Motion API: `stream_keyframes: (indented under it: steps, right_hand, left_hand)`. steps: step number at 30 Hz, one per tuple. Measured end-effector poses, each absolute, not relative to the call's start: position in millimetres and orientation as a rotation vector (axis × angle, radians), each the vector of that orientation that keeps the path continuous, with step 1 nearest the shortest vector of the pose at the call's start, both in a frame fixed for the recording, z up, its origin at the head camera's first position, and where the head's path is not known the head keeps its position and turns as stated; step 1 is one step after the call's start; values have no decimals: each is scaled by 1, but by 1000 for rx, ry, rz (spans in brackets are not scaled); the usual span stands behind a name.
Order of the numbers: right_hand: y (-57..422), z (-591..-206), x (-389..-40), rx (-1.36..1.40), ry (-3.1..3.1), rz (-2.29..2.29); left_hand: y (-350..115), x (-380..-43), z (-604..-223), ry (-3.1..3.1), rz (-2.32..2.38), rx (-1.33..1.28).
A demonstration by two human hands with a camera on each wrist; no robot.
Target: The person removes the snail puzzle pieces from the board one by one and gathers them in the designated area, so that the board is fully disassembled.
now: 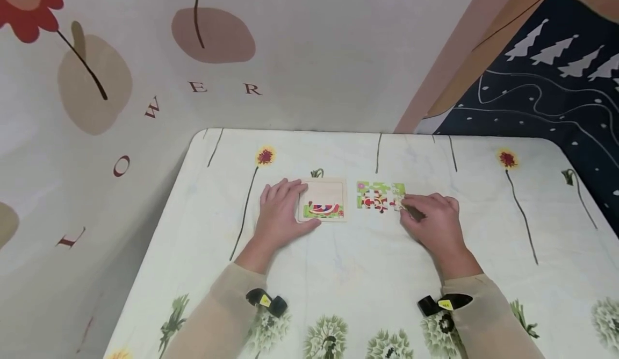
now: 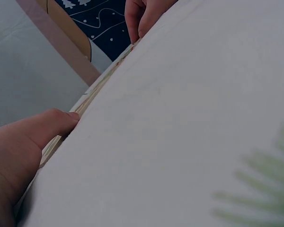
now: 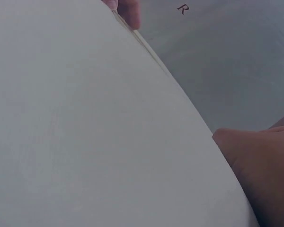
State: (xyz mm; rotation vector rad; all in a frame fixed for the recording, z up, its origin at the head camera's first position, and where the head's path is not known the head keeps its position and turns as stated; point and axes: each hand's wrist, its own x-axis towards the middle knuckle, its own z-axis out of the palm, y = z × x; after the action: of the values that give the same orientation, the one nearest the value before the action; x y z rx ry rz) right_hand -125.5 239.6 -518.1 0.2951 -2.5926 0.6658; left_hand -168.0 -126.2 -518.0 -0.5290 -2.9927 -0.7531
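A light wooden puzzle board [image 1: 325, 191] with a raised rim lies flat on the table. Along its lower part runs a strip of colourful fitted pieces [image 1: 323, 209]; the upper part shows bare wood. My left hand [image 1: 282, 215] holds the board, fingers over its left side and thumb at its lower edge. To the right lies a group of jigsaw pieces [image 1: 380, 187] printed in green, red and white. At that group's right end, my right hand [image 1: 435, 220] pinches a puzzle piece [image 1: 397, 203] between thumb and forefinger. In the right wrist view the right fingertips are hidden.
A white cloth with printed flowers [image 1: 338, 273] covers the table, its far edge close to a pale wall [image 1: 329, 79] with painted shapes and letters. A dark painted panel [image 1: 556, 101] stands at the back right. Both wrists carry black strapped cameras.
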Motion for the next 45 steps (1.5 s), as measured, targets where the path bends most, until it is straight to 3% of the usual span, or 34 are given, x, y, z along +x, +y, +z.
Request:
stream_keyframes:
  steps: [30, 45]
  right_hand:
    - [232, -514, -126, 212, -2609, 702]
    - [182, -516, -128, 364, -2523, 696]
  left_hand:
    - [-129, -168, -521, -2971, -764, -549]
    - [-129, -166, -519, -2978, -728, -618]
